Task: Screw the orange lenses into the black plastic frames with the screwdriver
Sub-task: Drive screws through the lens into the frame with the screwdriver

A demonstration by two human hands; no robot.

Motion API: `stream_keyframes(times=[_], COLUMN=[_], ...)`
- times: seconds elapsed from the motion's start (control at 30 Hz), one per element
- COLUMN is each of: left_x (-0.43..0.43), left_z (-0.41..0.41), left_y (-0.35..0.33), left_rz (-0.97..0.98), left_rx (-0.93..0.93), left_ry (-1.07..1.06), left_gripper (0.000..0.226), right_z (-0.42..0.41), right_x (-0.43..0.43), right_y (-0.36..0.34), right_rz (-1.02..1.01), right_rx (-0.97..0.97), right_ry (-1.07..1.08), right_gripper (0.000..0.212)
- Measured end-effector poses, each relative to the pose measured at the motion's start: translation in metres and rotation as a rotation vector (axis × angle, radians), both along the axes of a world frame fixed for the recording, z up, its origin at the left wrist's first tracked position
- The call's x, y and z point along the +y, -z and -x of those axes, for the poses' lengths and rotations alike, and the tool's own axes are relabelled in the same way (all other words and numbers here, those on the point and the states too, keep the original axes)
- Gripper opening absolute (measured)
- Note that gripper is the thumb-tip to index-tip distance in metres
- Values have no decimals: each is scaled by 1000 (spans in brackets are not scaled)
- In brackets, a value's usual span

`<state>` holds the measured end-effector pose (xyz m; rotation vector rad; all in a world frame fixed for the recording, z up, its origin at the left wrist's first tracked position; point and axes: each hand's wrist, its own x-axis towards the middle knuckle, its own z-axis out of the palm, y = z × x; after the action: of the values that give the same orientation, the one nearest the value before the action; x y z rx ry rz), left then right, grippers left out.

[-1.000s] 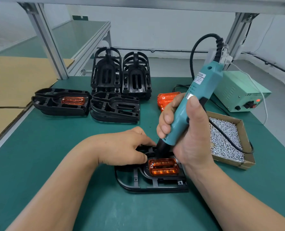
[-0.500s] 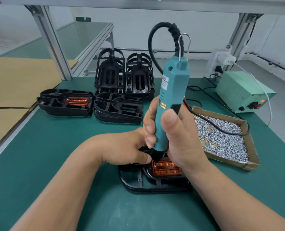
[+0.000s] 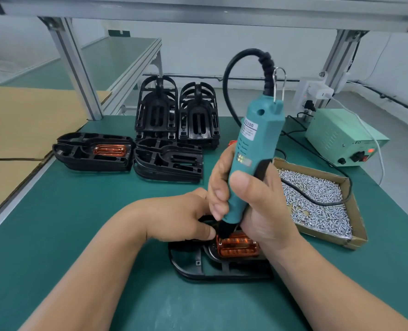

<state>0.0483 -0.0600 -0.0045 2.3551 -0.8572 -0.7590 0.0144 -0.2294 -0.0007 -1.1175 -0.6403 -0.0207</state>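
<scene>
At lower centre a plastic frame (image 3: pixel 193 268) lies on the table (image 3: pixel 78 223) with a lens (image 3: pixel 237 246) seated in it. The screwdriver (image 3: pixel 250 158) stands over the lens's upper left corner, with the right hand (image 3: pixel 255 206) around it and the left hand (image 3: pixel 181 216) holding the plastic frame just left. A box of screws (image 3: pixel 317 199) sits at right, with a power unit (image 3: pixel 341 134) behind it. Stacked frames (image 3: pixel 169 161) wait behind, centre-left.

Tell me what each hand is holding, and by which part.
The right hand grips the screwdriver round its lower body. The left hand holds the black frame at its far end, beside the orange lens.
</scene>
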Motion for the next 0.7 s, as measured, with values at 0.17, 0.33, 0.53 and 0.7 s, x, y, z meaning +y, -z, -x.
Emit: stream_keyframes(times=[0.17, 0.33, 0.53, 0.7], left_x=[1, 2, 0, 1], left_z=[-3, -5, -3, -2], left_y=[7, 10, 4, 3], left_rz=[-3, -25, -72, -108], left_rx=[5, -10, -36, -92], left_ry=[-35, -57, 42, 30], left_gripper=[22, 25, 40, 69], right_z=[1, 3, -3, -17], right_x=[-1, -3, -14, -36], right_y=[1, 0, -8, -8], right_rz=[40, 56, -190, -430], right_rx=[-29, -97, 25, 207], right_ry=[26, -5, 74, 229], right_gripper=[39, 37, 40, 24])
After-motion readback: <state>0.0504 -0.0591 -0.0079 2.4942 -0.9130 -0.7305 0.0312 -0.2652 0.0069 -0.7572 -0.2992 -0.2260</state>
